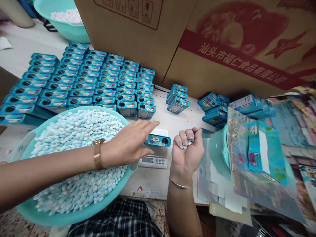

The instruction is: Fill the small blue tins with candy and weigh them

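A small blue candy box rests on a white digital scale, its round dark opening facing up. My left hand reaches over the basin toward the box's left end, fingers stretched out and thumb apart; I cannot tell whether it touches the box. To the right of the scale, my right hand is palm up, its fingers curled round a few pale blue candies. Beneath my left arm stands a turquoise basin full of pale blue and white candies.
Rows of upright blue boxes fill the table's left back, with three more boxes standing apart. Large cartons wall off the back. At right are piled boxes, a turquoise container and plastic bags. Another basin stands back left.
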`<control>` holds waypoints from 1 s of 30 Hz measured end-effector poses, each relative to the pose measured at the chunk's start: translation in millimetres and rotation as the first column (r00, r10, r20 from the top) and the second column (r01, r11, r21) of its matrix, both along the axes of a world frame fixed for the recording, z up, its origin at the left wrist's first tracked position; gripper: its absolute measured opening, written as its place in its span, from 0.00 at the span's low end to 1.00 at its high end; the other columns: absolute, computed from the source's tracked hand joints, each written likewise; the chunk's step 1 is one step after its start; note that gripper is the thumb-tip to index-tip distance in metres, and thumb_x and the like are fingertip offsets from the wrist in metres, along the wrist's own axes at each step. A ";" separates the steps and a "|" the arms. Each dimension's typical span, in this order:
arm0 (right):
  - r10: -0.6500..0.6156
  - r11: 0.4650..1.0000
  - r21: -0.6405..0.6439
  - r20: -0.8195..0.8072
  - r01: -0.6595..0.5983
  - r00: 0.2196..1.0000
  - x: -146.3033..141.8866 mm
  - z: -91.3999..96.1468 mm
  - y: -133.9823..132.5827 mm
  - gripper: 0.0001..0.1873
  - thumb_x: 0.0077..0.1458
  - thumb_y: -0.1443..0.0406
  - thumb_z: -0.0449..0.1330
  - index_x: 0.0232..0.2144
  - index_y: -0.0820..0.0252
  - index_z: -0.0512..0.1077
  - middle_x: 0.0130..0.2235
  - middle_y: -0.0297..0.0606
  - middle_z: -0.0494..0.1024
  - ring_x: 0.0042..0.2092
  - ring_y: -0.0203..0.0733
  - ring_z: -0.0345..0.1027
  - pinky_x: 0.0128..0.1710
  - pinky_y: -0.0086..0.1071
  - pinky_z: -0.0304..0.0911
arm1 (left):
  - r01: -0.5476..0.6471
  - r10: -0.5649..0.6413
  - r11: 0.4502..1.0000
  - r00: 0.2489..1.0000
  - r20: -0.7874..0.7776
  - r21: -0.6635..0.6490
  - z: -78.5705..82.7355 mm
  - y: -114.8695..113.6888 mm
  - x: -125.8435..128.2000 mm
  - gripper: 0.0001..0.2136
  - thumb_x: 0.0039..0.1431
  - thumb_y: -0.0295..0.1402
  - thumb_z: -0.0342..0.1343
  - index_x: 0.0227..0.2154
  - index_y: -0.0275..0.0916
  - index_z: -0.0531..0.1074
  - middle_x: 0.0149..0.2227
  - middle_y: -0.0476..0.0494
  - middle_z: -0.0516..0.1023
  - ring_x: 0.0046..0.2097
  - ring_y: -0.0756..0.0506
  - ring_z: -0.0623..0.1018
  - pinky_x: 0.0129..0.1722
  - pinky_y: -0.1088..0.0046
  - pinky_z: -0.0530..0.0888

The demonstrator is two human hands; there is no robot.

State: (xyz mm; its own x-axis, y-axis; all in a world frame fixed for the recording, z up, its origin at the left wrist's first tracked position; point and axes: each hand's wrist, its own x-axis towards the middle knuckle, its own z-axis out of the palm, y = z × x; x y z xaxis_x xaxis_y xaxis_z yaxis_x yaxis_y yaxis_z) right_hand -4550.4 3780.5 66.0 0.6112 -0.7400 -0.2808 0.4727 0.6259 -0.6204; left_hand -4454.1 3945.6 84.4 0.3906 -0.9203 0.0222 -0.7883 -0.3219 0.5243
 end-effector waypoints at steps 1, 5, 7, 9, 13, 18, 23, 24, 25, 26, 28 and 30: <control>-0.010 1.000 -0.019 -0.006 0.009 1.000 1.0 1.4 1.8 0.08 0.61 0.62 0.56 0.31 0.58 0.64 0.21 0.21 0.53 0.18 0.25 0.45 0.15 0.21 0.43 | 0.004 -0.004 1.000 1.000 0.002 0.025 0.0 -4.5 -0.4 0.36 0.55 0.41 0.61 0.62 0.39 0.53 0.60 0.36 0.65 0.59 0.37 0.67 0.56 0.59 0.68; -0.026 0.996 -0.081 -0.035 0.023 0.999 2.9 4.9 6.1 0.08 0.59 0.62 0.59 0.31 0.58 0.65 0.21 0.21 0.53 0.18 0.24 0.45 0.15 0.20 0.43 | 0.009 -0.013 0.994 0.999 0.040 0.107 -6.0 -19.1 -1.5 0.31 0.54 0.39 0.62 0.59 0.36 0.59 0.55 0.35 0.70 0.55 0.35 0.70 0.51 0.58 0.69; -0.026 0.997 -0.077 -0.044 0.022 0.999 1.1 2.7 4.1 0.09 0.58 0.61 0.60 0.31 0.58 0.65 0.21 0.21 0.54 0.18 0.24 0.46 0.16 0.20 0.45 | 0.000 -0.012 0.990 0.996 0.084 0.141 -13.6 -24.5 -2.5 0.27 0.52 0.38 0.62 0.54 0.35 0.65 0.51 0.35 0.73 0.52 0.34 0.71 0.50 0.56 0.69; -0.051 0.998 -0.042 -0.040 0.050 0.998 -3.2 -3.8 -0.8 0.09 0.58 0.61 0.60 0.30 0.58 0.65 0.21 0.20 0.54 0.18 0.24 0.47 0.16 0.20 0.47 | -0.001 -0.017 0.985 0.994 0.105 0.170 -21.6 -28.5 -3.9 0.19 0.52 0.36 0.61 0.47 0.34 0.70 0.46 0.37 0.76 0.49 0.34 0.73 0.49 0.56 0.69; -0.154 0.979 0.128 -0.057 0.160 0.986 -17.2 -24.2 -11.7 0.08 0.58 0.64 0.59 0.28 0.58 0.66 0.22 0.23 0.64 0.23 0.26 0.61 0.26 0.21 0.65 | -0.044 0.045 0.992 0.999 -0.003 0.120 -19.1 -32.6 -7.1 0.12 0.53 0.31 0.57 0.42 0.37 0.71 0.40 0.42 0.77 0.42 0.39 0.77 0.40 0.64 0.72; -0.116 0.947 0.282 -0.148 0.154 0.982 -32.0 -35.3 -13.5 0.04 0.58 0.66 0.58 0.31 0.58 0.70 0.30 0.29 0.75 0.34 0.31 0.73 0.39 0.30 0.73 | -0.034 0.036 0.983 0.999 0.008 -0.181 29.4 -41.6 -18.4 0.14 0.56 0.31 0.55 0.46 0.41 0.70 0.42 0.45 0.71 0.42 0.45 0.75 0.42 0.70 0.71; -0.119 0.922 0.364 -0.057 0.131 0.991 -30.0 -33.8 -7.7 0.08 0.61 0.67 0.55 0.31 0.60 0.72 0.32 0.33 0.78 0.35 0.31 0.74 0.41 0.26 0.71 | 0.210 -0.224 0.975 0.929 0.295 0.076 44.8 -60.8 -33.3 0.12 0.55 0.25 0.51 0.42 0.40 0.71 0.39 0.43 0.69 0.37 0.43 0.73 0.34 0.68 0.69; -0.108 0.914 0.389 -0.047 0.118 0.993 -28.6 -34.5 -6.8 0.09 0.61 0.67 0.54 0.30 0.61 0.72 0.30 0.33 0.77 0.34 0.31 0.74 0.40 0.26 0.71 | 0.219 -0.250 0.967 0.917 0.310 0.133 43.4 -64.4 -34.8 0.12 0.55 0.25 0.51 0.41 0.40 0.71 0.38 0.43 0.69 0.36 0.43 0.73 0.33 0.68 0.68; -0.098 0.907 0.408 -0.035 0.104 0.995 -27.4 -35.4 -6.2 0.09 0.61 0.68 0.54 0.29 0.61 0.71 0.29 0.33 0.77 0.33 0.31 0.74 0.39 0.26 0.71 | 0.212 -0.254 0.964 0.915 0.315 0.161 42.9 -67.4 -35.9 0.11 0.56 0.26 0.50 0.41 0.40 0.71 0.38 0.43 0.68 0.36 0.43 0.73 0.32 0.68 0.68; -0.083 0.903 0.421 -0.022 0.085 0.996 -26.5 -36.4 -6.0 0.09 0.61 0.68 0.54 0.29 0.60 0.71 0.28 0.32 0.77 0.31 0.32 0.73 0.37 0.26 0.71 | 0.200 -0.243 0.966 0.917 0.317 0.162 43.9 -69.7 -36.9 0.11 0.56 0.27 0.50 0.42 0.40 0.71 0.39 0.44 0.68 0.37 0.43 0.73 0.32 0.68 0.68; -0.049 0.905 0.423 0.009 0.040 0.999 -25.8 -37.5 -6.4 0.06 0.59 0.68 0.56 0.30 0.59 0.71 0.28 0.31 0.77 0.30 0.33 0.73 0.31 0.27 0.70 | 0.181 -0.212 0.976 0.916 0.341 0.122 50.2 -72.5 -39.6 0.12 0.59 0.28 0.49 0.44 0.42 0.70 0.39 0.44 0.68 0.38 0.43 0.73 0.33 0.68 0.68; -0.026 0.913 0.408 0.048 0.004 0.999 -26.0 -37.1 -7.9 0.05 0.58 0.67 0.57 0.30 0.59 0.71 0.27 0.31 0.77 0.29 0.33 0.72 0.29 0.27 0.69 | 0.178 -0.202 0.979 0.902 0.382 0.099 57.6 -73.8 -43.0 0.12 0.60 0.30 0.48 0.46 0.43 0.70 0.39 0.44 0.68 0.38 0.44 0.72 0.34 0.68 0.68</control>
State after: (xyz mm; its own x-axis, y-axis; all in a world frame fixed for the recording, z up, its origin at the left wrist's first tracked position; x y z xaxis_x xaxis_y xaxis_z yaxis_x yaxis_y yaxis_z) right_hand -4576.4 3772.6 28.9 0.6222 -0.5770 -0.5291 0.5084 0.8117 -0.2874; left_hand -4497.1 3871.9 141.9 0.1799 -0.9805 0.0788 -0.9748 -0.1669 0.1483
